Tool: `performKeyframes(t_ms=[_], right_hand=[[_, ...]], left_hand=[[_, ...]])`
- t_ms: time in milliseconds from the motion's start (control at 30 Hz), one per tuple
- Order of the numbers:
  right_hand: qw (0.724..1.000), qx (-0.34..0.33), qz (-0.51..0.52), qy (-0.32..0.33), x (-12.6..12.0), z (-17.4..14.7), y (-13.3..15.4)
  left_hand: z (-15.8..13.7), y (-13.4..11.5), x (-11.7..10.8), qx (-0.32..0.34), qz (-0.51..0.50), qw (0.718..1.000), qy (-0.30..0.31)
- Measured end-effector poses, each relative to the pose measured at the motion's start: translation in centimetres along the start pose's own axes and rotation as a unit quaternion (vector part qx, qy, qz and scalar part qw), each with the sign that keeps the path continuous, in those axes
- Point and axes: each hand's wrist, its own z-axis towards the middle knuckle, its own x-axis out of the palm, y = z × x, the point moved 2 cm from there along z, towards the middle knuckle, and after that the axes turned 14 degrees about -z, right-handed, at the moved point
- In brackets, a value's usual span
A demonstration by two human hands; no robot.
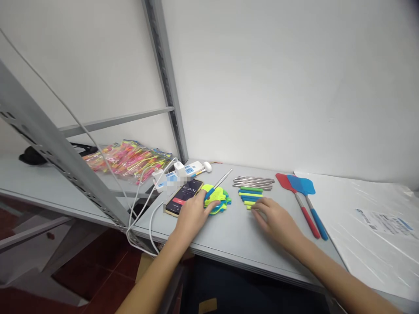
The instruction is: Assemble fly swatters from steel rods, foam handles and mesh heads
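My left hand (193, 213) is closed around a telescopic metal rod (223, 179) with a blue grip, its bare end pointing up and away. Under and beside those fingers lies a stack of yellow-green and blue fly swatter heads (214, 198). My right hand (273, 220) has its fingers partly spread, close to the nearest tube in a row of blue, green and yellow-green grip tubes (251, 197). Whether the fingertips touch that tube is unclear. Behind the tubes lie several bare metal rods (253, 182). Two whole fly swatters, one red (304, 209) and one blue (312, 205), rest on the right.
Left of the stack, a phone (186, 194) shows a running timer. Power strips (172, 178) with white cables, a metal shelf post (168, 78) and bagged colourful items (127, 161) stand farther left. A white plastic-wrapped package (369, 253) covers the right side of the grey shelf (235, 235).
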Motion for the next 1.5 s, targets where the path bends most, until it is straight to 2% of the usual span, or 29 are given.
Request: performKeyframes(t_ms=[100, 200, 400, 600, 767, 867, 933, 1000, 1100, 1167, 1233, 1300, 1333, 1400, 1433, 1467, 1500], right_hand=[[0.998, -0.006, 0.032, 0.052, 2.2, 4.7, 1.2], [0.996, -0.033, 0.05, 0.071, 4.0, 7.9, 1.8], [0.989, -0.057, 0.084, 0.108, 5.0, 9.9, 2.0], [0.984, -0.021, 0.118, 0.134, 3.9, 10.2, 1.1], [0.975, 0.026, 0.15, 0.164, 1.5, 9.0, -0.1], [0.953, 0.074, 0.222, 0.191, -0.4, 7.5, -1.0], [0.933, 0.119, 0.286, 0.185, -1.7, 6.4, -1.7], [0.923, 0.154, 0.318, 0.151, -3.1, 5.1, -2.6], [0.908, 0.211, 0.357, 0.064, -4.9, 2.8, -4.2], [0.871, 0.251, 0.423, -0.014, -5.9, 1.2, -5.4], [0.82, 0.285, 0.488, -0.096, -6.5, -0.4, -6.6], [0.776, 0.32, 0.517, -0.168, -7.0, -2.0, -7.6], [0.763, 0.335, 0.518, -0.192, -7.1, -2.8, -8.0], [0.754, 0.356, 0.503, -0.227, -7.2, -4.5, -8.5], [0.76, 0.363, 0.48, -0.245, -7.3, -5.4, -8.6], [0.773, 0.37, 0.434, -0.278, -7.4, -6.4, -8.5], [0.797, 0.365, 0.36, -0.318, -7.5, -7.4, -8.4]], left_hand=[[0.7, 1.5, -0.7, -0.026, 0.009, 1.0, -0.008], [1.3, 1.6, -0.1, -0.03, 0.009, 0.999, -0.003], [1.6, 1.8, 1.5, -0.028, -0.01, 0.999, 0.016], [1.1, 1.9, 2.0, -0.028, -0.033, 0.999, 0.009], [0.6, 1.7, 1.9, -0.022, -0.056, 0.998, -0.002], [0.3, 1.8, 2.0, -0.019, -0.065, 0.998, -0.009], [0.3, 1.8, 2.0, -0.015, -0.07, 0.997, -0.011], [0.3, 1.7, 1.9, -0.008, -0.076, 0.997, -0.014], [0.3, 1.5, 1.6, 0.005, -0.091, 0.996, -0.023], [0.1, 1.1, 1.4, 0.019, -0.109, 0.993, -0.032], [-0.3, 0.6, 1.3, 0.039, -0.131, 0.99, -0.034], [-0.9, -0.1, 1.6, 0.068, -0.153, 0.986, -0.021], [-1.2, -0.6, 1.9, 0.084, -0.162, 0.983, -0.01], [-1.9, -1.6, 2.6, 0.122, -0.179, 0.976, 0.026], [-2.2, -2.1, 3.0, 0.141, -0.187, 0.971, 0.047], [-2.5, -2.6, 3.4, 0.158, -0.193, 0.966, 0.068], [-2.7, -3.1, 3.7, 0.173, -0.197, 0.961, 0.089]])
